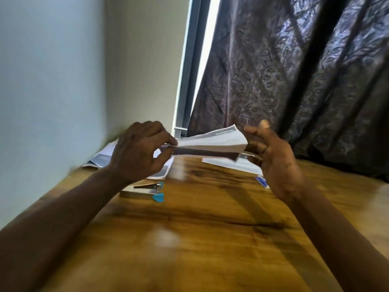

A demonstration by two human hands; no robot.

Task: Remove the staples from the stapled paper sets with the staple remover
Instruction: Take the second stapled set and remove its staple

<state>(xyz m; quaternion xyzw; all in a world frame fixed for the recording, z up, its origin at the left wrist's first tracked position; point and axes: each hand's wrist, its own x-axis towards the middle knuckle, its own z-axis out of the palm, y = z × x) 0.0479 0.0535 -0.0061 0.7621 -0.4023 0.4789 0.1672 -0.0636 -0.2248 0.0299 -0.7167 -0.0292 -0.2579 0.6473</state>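
A paper set is held in the air above the wooden table, seen almost edge-on. My left hand pinches its left end between thumb and fingers. My right hand holds its right end, with fingers curled under the sheets and the thumb raised. A metal tool with blue tips, which looks like the staple remover, lies on the table below my left hand, untouched. The picture is blurred, so no staple can be made out.
More paper sets lie on the table: one pile against the wall at the left and another under the held set at the right. A small blue-and-white object lies by my right wrist. A dark curtain hangs behind.
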